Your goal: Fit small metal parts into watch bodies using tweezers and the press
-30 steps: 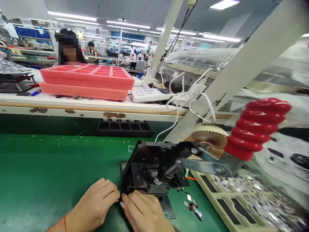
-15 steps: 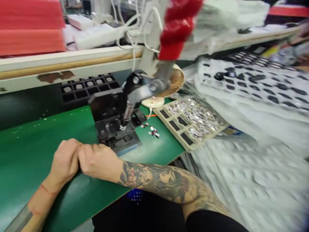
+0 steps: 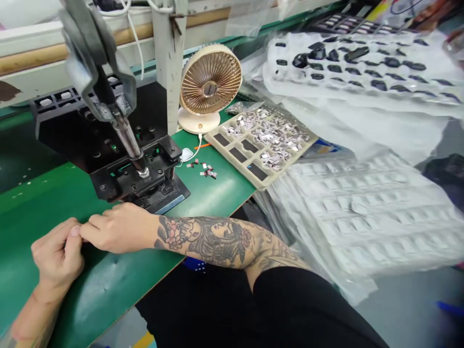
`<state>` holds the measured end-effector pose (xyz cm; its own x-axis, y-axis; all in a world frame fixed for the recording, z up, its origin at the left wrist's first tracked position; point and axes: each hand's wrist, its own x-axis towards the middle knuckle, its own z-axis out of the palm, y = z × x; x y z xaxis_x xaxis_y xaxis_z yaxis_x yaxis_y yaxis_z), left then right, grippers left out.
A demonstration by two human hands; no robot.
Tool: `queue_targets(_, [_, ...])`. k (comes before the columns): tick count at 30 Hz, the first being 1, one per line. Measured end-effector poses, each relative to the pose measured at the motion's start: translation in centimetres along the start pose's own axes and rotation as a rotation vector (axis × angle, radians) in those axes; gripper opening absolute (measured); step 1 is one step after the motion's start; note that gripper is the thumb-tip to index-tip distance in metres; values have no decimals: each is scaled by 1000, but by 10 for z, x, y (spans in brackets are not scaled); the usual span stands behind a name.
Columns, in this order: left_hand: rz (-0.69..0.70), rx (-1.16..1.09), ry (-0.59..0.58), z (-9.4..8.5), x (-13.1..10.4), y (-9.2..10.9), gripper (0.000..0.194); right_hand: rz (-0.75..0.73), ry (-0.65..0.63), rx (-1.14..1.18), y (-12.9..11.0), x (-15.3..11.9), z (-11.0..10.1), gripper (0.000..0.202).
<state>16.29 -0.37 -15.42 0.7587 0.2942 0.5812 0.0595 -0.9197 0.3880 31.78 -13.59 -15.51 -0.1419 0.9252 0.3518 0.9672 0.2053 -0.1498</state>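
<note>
My left hand [image 3: 60,251] is closed, its thumb and fingers pressed together above the green mat [image 3: 97,295]. Against its fingertips, my right hand [image 3: 116,227] is closed too, knuckles up. Whatever the two hands pinch between them is hidden by the fingers. Just beyond my right hand stands a black press fixture [image 3: 155,169] with a metal toggle clamp [image 3: 126,137] over it. Several small pink-and-black parts [image 3: 206,170] lie loose on the mat to the right of the fixture.
A beige desk fan [image 3: 211,87] stands behind the loose parts. Right of them is a divided tray [image 3: 263,182] filled with small silvery pieces. White plastic packing trays [image 3: 384,208] lie farther right, and a foam sheet [image 3: 362,92] holds black parts. Another person's hand [image 3: 431,14] shows at the top right.
The view has swung, so the fixture and my hands appear farther left and the fan shows fully. My hands remain together, with their fingertips meeting. The red-covered handle is out of view.
</note>
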Motion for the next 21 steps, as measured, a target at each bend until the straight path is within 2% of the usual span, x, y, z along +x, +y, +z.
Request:
queue_targets(3, [-53,38,11,2,-3,2,43,-64,55,-38,6,-9,-7,41])
queue_targets(5, [-56,39,-25,8,-7,3,38,-156,115,-119,15,-27,-16,42])
queue_targets(8, [-62,58,-86,21,-11,7,29,-315,142,-231,39,-62,-29,39])
queue_targets(11, [-101,92,-100,32,-12,10,26,-380,115,-246,70,-84,-34,34])
queue_targets(16, [-128,98,-133,36,-12,12,32,-471,34,-201,101,-77,-30,43])
queue_targets(21, [-149,34,-106,36,-13,8,25,-410,21,-187,107,-57,-26,42])
